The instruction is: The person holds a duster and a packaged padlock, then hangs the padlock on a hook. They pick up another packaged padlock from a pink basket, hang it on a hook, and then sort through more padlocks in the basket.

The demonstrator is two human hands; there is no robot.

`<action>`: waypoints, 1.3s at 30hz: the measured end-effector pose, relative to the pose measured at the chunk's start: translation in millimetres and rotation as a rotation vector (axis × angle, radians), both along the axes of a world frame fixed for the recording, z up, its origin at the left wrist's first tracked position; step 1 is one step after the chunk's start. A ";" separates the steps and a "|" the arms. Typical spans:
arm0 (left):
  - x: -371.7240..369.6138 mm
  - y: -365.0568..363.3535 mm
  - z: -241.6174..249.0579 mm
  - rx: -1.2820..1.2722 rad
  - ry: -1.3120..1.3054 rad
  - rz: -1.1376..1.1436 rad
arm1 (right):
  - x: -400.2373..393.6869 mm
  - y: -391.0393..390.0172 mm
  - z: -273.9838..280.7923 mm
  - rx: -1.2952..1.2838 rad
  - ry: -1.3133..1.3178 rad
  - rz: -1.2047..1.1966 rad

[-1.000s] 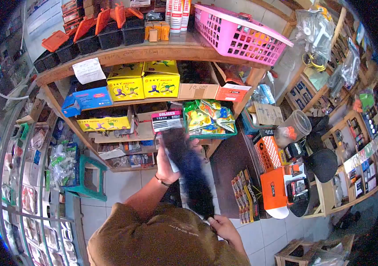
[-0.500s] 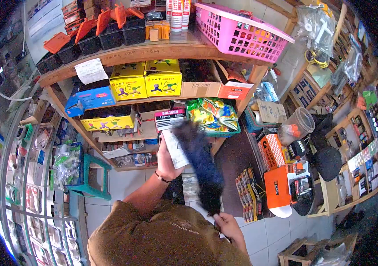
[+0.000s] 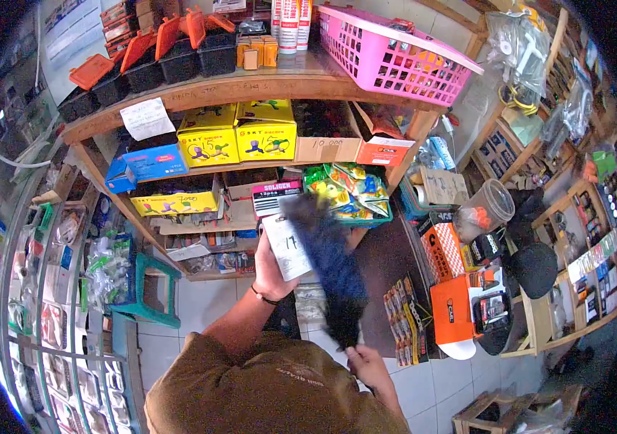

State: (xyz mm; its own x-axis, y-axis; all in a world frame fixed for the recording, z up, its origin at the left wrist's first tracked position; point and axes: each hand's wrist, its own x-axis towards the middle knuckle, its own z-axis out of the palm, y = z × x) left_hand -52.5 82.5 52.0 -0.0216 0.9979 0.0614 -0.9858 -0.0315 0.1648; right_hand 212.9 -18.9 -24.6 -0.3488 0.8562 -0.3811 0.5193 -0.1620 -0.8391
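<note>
Black fluffy feather duster (image 3: pixel 330 271) slants across white flat packet (image 3: pixel 288 247), before wooden shelves (image 3: pixel 250 87). Right hand (image 3: pixel 366 365) fingers closed round duster's lower end; left hand (image 3: pixel 271 271) fingers clasp packet. Yellow cardboard boxes (image 3: pixel 236 134) above.

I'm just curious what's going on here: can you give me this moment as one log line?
left hand: holds white box | right hand: grips dark duster by its lower end | duster lies across box | backdrop: wooden shelf
</note>
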 end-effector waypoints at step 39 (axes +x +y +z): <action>-14.9 2.8 -30.8 0.310 0.059 0.004 | -4.9 13.2 30.2 0.102 -0.093 0.299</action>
State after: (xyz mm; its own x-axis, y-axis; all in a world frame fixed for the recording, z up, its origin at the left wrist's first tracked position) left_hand -67.3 85.3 21.2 -0.0127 0.9315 0.3635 -0.9745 -0.0929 0.2040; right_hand 208.1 -5.7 5.6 -0.5583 0.7565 -0.3406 0.6066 0.0922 -0.7896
